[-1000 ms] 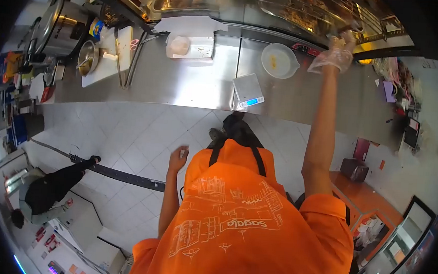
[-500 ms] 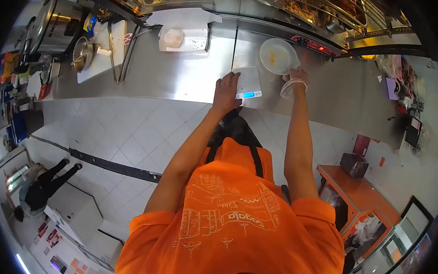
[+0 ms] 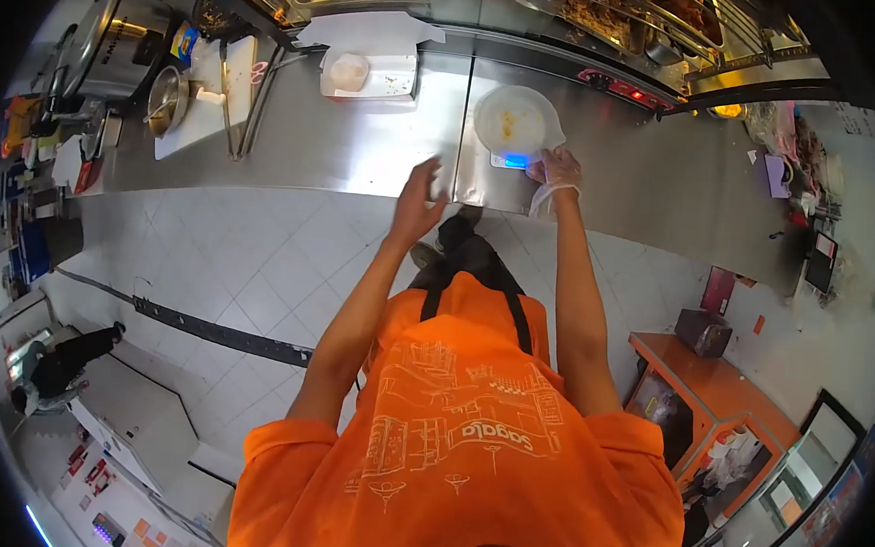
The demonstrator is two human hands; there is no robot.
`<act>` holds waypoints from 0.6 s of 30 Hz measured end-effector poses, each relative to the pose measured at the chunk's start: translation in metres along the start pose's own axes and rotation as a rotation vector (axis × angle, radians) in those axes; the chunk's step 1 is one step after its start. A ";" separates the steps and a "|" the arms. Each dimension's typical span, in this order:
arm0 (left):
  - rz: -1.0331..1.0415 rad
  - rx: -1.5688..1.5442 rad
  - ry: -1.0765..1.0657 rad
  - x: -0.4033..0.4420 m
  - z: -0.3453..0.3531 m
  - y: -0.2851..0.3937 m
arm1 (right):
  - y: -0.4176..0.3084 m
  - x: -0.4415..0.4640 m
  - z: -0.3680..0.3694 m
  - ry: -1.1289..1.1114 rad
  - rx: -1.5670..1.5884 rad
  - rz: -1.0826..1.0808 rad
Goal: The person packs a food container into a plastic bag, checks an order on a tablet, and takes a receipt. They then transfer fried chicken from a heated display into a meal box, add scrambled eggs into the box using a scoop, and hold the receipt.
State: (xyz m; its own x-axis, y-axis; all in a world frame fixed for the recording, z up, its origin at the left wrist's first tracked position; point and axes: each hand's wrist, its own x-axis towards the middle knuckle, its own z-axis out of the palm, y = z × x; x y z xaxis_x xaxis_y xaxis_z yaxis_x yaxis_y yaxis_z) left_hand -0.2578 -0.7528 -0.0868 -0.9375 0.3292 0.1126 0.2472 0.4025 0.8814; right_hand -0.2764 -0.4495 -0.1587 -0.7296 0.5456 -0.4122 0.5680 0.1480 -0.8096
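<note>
My right hand (image 3: 558,171), in a clear plastic glove, grips the near right edge of a white plastic bowl (image 3: 536,129). Some yellowish bits lie in the bowl's bottom. It sits over a small digital scale (image 3: 510,162), whose lit blue display shows at the near side; the rest of the scale is hidden beneath. Whether the bowl rests on the scale or hovers just above it I cannot tell. Bare and holding nothing, my left hand (image 3: 420,202) is at the counter's near edge, left of the scale, fingers apart.
On the steel counter (image 3: 264,163) stands an open white box (image 3: 394,78) with a pale round item. To the left are a cutting board (image 3: 188,133), tongs (image 3: 232,111), a metal bowl (image 3: 166,102) and a large cooker (image 3: 121,49). Another person (image 3: 56,366) stands at the far left.
My right hand has brought the bowl left, over the scale. My left hand has let go of the scale and drawn back; the scale now sits farther from the counter edge.
</note>
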 end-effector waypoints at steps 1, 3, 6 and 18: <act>-0.010 -0.063 0.019 -0.026 -0.015 -0.005 | -0.009 -0.013 -0.009 0.002 0.002 -0.001; -0.228 0.056 0.063 -0.085 -0.044 -0.017 | -0.022 -0.039 -0.023 -0.011 0.418 0.196; -0.418 0.098 0.183 -0.180 -0.075 -0.052 | 0.022 -0.048 -0.043 0.022 0.474 0.191; -0.914 -0.101 0.195 -0.394 -0.059 -0.114 | -0.047 -0.108 -0.020 -0.062 -0.988 -0.274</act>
State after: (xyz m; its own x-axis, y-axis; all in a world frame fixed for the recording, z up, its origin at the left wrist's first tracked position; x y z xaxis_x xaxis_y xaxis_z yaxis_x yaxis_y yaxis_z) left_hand 0.0690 -0.9791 -0.2049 -0.7842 -0.2308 -0.5760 -0.6191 0.3554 0.7003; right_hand -0.2166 -0.4993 -0.0675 -0.8838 0.3513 -0.3088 0.4182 0.8892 -0.1853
